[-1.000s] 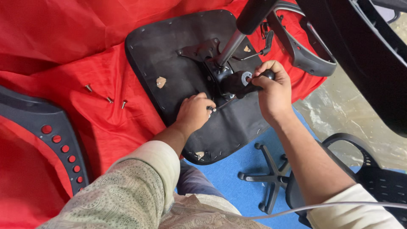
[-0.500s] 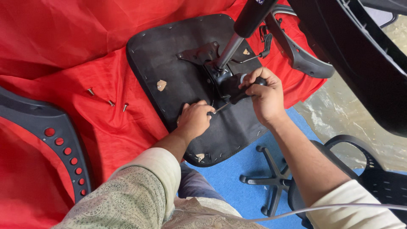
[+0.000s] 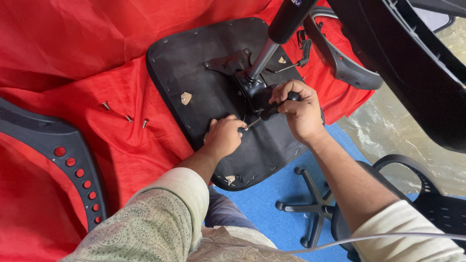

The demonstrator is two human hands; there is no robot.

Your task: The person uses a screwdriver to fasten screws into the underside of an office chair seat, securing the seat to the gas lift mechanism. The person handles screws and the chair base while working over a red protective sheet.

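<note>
Fingers (image 3: 284, 92) of right hand (image 3: 298, 109) curl round black screwdriver handle (image 3: 272, 107); left hand (image 3: 224, 136) pinches metal tip.

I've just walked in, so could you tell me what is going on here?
A person is working on the underside of a black chair seat lying on a red cloth. The right hand grips a screwdriver; the left hand steadies its tip at the metal mechanism. Three loose screws lie on the cloth.

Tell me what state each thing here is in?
Seat: upside down on the red cloth.
Screwdriver: gripped in right hand, tip by left hand.
Screws: three, loose on the cloth.
Armrest: lying beside the seat.
Wheel base: detached, on blue floor.
</note>
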